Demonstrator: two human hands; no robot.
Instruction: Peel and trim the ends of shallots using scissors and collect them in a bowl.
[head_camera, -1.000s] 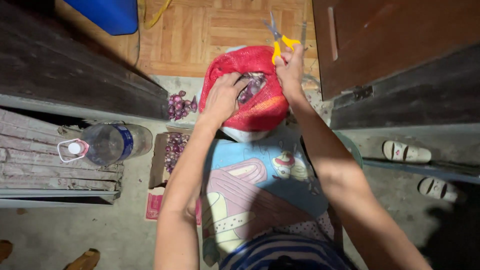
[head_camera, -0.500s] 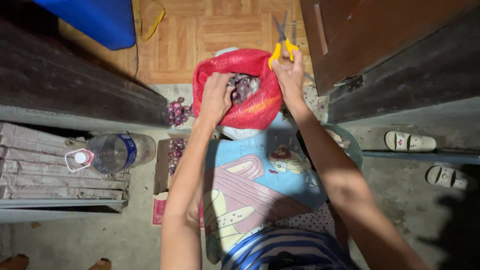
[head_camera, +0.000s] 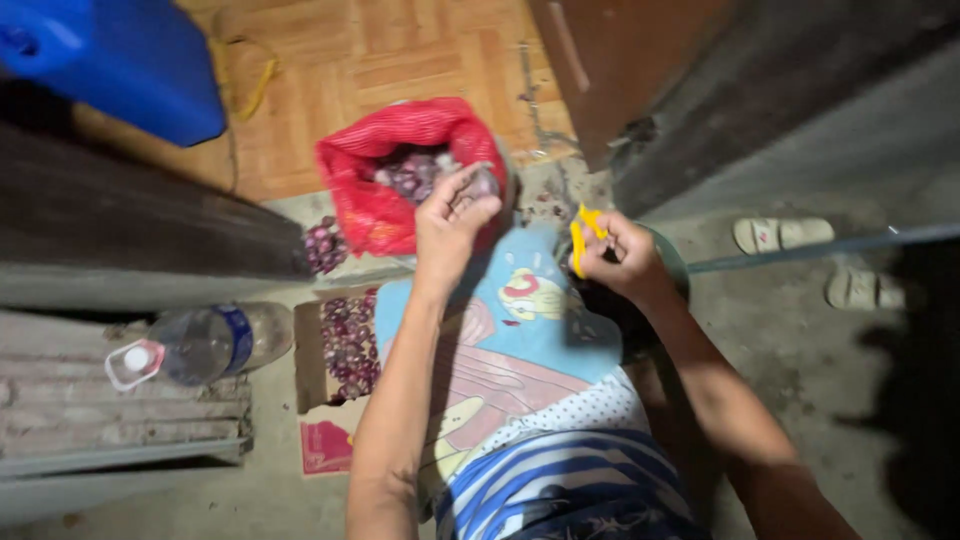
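The left hand (head_camera: 452, 222) is raised just in front of the mouth of the red mesh sack (head_camera: 385, 185), its fingers pinched together around a small purple shallot (head_camera: 482, 183) held at the fingertips. The right hand (head_camera: 618, 258) is lower and to the right, closed around the yellow plastic handles of a pair of scissors (head_camera: 580, 238); the blades are hidden behind the hand. The two hands are near each other but apart.

The sack stands open on the concrete floor (head_camera: 800, 330), more purple shallots showing inside it. Under both forearms lies a light blue cloth printed with cartoon figures (head_camera: 520, 340), spread over the person's lap. To the left of that cloth sits a shallow cardboard box holding peeled purple shallots (head_camera: 345, 345), and a small loose heap of shallots (head_camera: 325, 245) lies just beside the sack. Further left, a clear plastic water bottle with a blue label (head_camera: 200, 342) lies on its side. A blue plastic container (head_camera: 130, 60) stands on the wooden parquet floor (head_camera: 400, 50) beyond. A pair of pale sandals (head_camera: 785, 235) rests well to the right.
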